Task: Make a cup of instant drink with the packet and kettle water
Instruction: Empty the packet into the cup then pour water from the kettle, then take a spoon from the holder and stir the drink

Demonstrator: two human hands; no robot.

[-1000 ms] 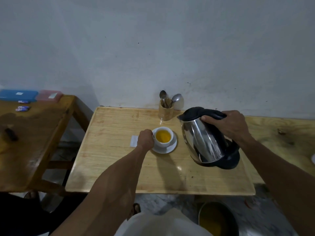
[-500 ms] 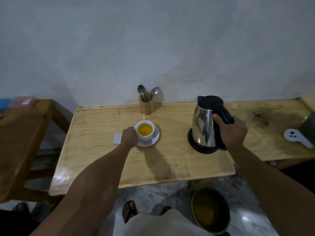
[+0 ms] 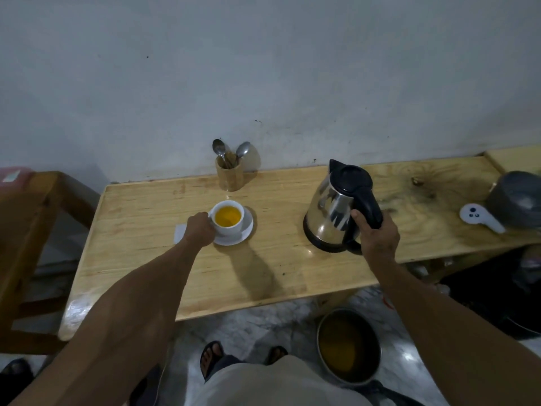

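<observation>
A white cup (image 3: 227,226) of yellow-orange drink sits on a white saucer (image 3: 243,234) in the middle of the light wooden table (image 3: 263,268). My left hand (image 3: 200,232) grips the cup's left side. To the right a steel kettle (image 3: 333,212) with a black lid and handle stands upright on its black base. My right hand (image 3: 377,235) is wrapped around the lower part of the kettle's handle. A white packet (image 3: 179,232) lies flat just left of my left hand, partly hidden by it.
A wooden holder (image 3: 230,175) with two spoons stands at the wall behind the cup. A grey pot (image 3: 518,197) and a white handle-shaped piece (image 3: 480,219) are at the table's right end. A pot of yellow liquid (image 3: 348,347) sits on the floor below. A darker table (image 3: 32,212) is at left.
The kettle went from tilted beside the cup to standing upright on its base at right. My right hand slid down its handle. My left hand stayed on the cup.
</observation>
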